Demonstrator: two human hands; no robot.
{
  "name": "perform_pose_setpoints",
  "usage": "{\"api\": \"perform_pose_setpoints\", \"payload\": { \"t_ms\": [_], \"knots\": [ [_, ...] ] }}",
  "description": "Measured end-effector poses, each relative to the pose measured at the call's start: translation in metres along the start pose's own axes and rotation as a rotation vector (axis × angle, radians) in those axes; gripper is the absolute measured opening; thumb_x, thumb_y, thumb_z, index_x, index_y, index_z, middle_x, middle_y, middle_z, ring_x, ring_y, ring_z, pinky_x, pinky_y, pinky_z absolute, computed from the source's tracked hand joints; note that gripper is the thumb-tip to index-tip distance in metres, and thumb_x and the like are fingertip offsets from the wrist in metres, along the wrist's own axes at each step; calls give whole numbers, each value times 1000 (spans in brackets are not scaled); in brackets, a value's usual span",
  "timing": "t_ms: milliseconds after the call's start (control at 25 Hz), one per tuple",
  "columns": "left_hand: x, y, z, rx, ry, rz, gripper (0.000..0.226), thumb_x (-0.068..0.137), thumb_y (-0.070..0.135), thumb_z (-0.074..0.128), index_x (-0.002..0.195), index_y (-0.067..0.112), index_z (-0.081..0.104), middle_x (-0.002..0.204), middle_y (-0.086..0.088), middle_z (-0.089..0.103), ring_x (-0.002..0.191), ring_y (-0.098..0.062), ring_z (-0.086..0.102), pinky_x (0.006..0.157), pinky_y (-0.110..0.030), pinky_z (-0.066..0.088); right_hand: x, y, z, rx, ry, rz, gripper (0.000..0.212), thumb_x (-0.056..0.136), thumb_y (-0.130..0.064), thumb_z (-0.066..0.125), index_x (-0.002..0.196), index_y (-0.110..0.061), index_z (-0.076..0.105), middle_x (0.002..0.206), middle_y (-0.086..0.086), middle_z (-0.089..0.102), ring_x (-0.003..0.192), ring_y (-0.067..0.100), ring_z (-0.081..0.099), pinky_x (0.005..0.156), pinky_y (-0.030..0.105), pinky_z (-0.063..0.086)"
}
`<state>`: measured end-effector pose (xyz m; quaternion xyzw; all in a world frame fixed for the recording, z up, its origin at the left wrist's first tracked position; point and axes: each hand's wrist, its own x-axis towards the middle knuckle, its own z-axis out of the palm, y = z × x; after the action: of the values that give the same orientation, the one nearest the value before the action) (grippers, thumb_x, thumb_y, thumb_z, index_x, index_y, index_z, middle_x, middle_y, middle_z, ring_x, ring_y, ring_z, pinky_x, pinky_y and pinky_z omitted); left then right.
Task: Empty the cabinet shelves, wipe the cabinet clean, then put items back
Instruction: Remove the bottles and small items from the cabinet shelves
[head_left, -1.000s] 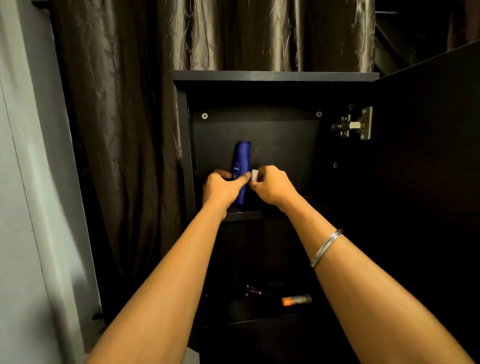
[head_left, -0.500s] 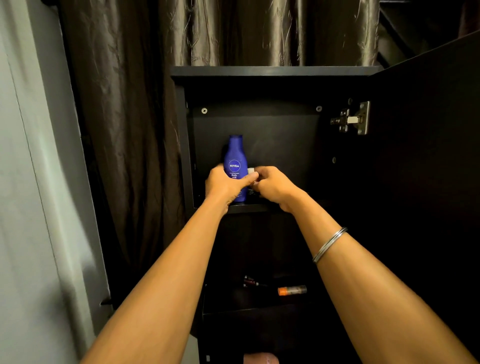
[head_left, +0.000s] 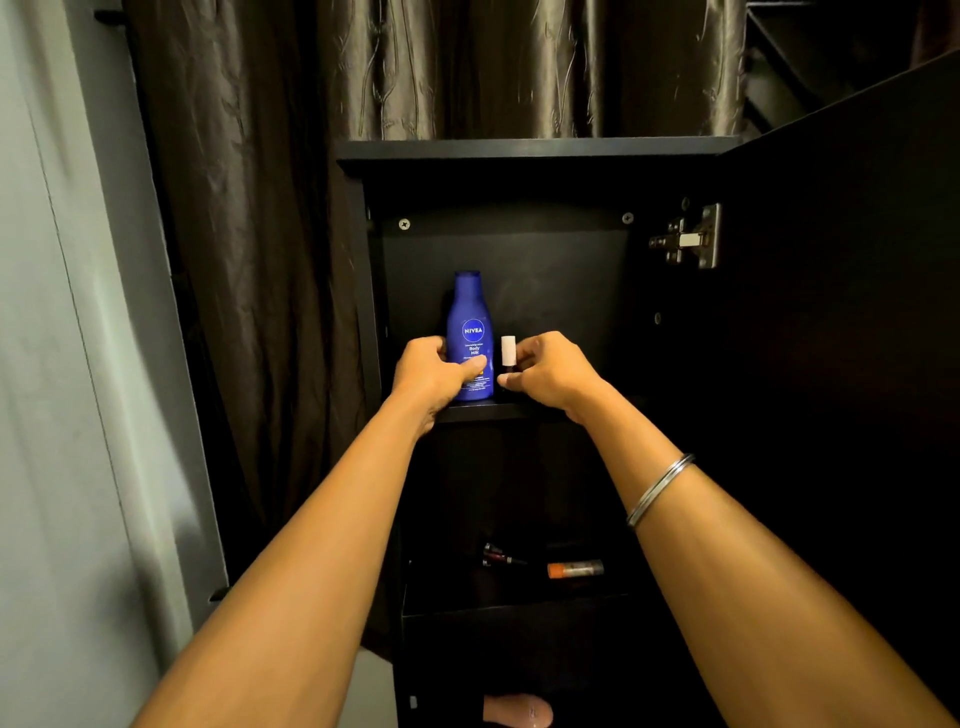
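Since one second ago the blue lotion bottle (head_left: 469, 332) has turned from edge-on to label forward, and both hands have drawn slightly apart.

Head view: I see the bottle upright on the upper shelf (head_left: 498, 411) of the dark cabinet (head_left: 535, 150), towards its left side. My left hand (head_left: 434, 371) wraps the bottle's lower half, thumb across the front label, so that grip is full on the bottle. Just right of it stands a small dark bottle with a white cap (head_left: 508, 353); my right hand (head_left: 548, 371) pinches it low down between thumb and fingers. A metal bangle (head_left: 658, 488) sits on the right forearm.

On the lower shelf lie an orange-ended tube (head_left: 574, 569) and, to its left, a small dark item (head_left: 496, 555) I cannot identify. The cabinet door (head_left: 841, 338) stands open on the right, with its hinge (head_left: 688, 241) showing. Dark curtains (head_left: 415, 67) hang behind.
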<state>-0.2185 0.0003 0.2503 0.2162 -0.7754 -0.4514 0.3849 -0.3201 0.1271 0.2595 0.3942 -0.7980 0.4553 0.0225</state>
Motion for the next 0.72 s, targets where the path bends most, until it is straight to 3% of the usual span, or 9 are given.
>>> {"api": "perform_pose_setpoints", "payload": {
  "t_ms": [200,360,600,720],
  "knots": [
    [-13,2,-3,-81,-17,9,60,79,22,83,132,6,58,124,-9,68,109,-23,67,97,-43,55,-5,8,0,180,57,6,28,86,-25,76,110,-15,65,103,2,72,100,15,67,89,39,58],
    [-37,3,-16,-148,-30,25,59,82,20,81,134,8,56,119,-2,66,109,-19,65,90,-33,55,-26,2,-2,184,101,8,20,85,-20,77,103,-19,67,94,0,72,92,14,68,86,36,57],
    [-85,-16,-50,-269,-160,60,59,81,20,81,134,11,57,120,-4,70,107,-17,68,95,-41,57,-92,-13,15,214,170,46,23,87,-19,75,108,-18,66,94,-2,71,90,10,68,73,24,52],
    [-116,-38,-64,-280,-218,45,57,80,19,82,132,11,59,118,-3,71,107,-16,69,94,-40,57,-128,-10,37,197,196,92,23,85,-19,76,106,-18,67,93,-2,72,89,10,68,74,24,52]
  ]
}}
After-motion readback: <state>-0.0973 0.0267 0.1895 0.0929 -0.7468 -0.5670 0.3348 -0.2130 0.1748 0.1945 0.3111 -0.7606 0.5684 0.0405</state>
